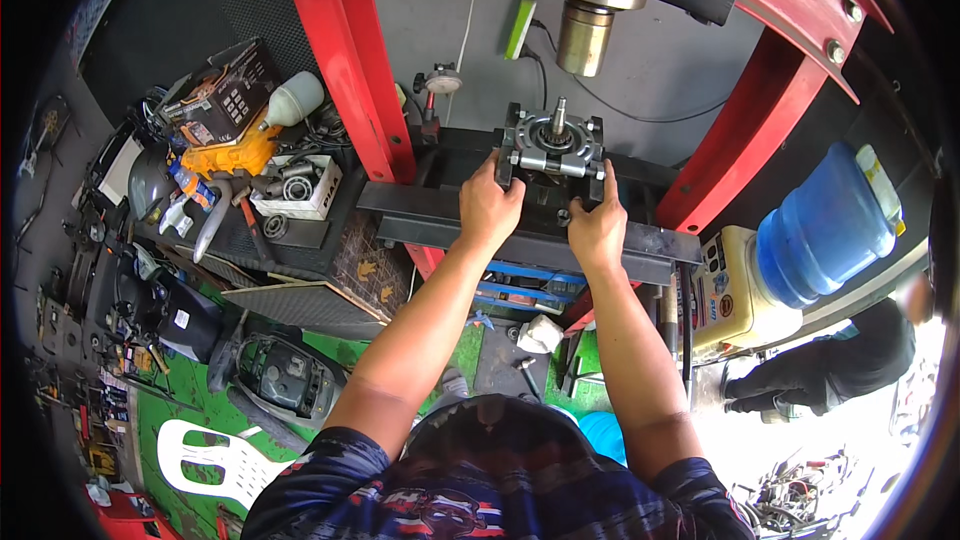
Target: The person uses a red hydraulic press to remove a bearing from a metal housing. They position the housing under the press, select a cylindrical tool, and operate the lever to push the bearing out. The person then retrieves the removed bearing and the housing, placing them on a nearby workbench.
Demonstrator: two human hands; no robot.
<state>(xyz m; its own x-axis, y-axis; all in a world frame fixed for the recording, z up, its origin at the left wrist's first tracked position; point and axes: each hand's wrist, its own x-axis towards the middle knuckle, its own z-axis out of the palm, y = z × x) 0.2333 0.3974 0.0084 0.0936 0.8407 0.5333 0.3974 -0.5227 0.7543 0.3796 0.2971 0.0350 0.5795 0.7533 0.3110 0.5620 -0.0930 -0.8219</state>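
Gear housing (553, 145) on press bed (520, 230), under ram (585, 35)

The dark steel bed (640, 245) of the red press frame (360, 80) carried a grey gear housing (552, 148) with its shaft upright, set on the bed's cross beams. To the left, a cluttered workbench (300, 280) bore a white box of bearings (298, 188), an orange tool case (235, 152) and a white bottle (295, 100)
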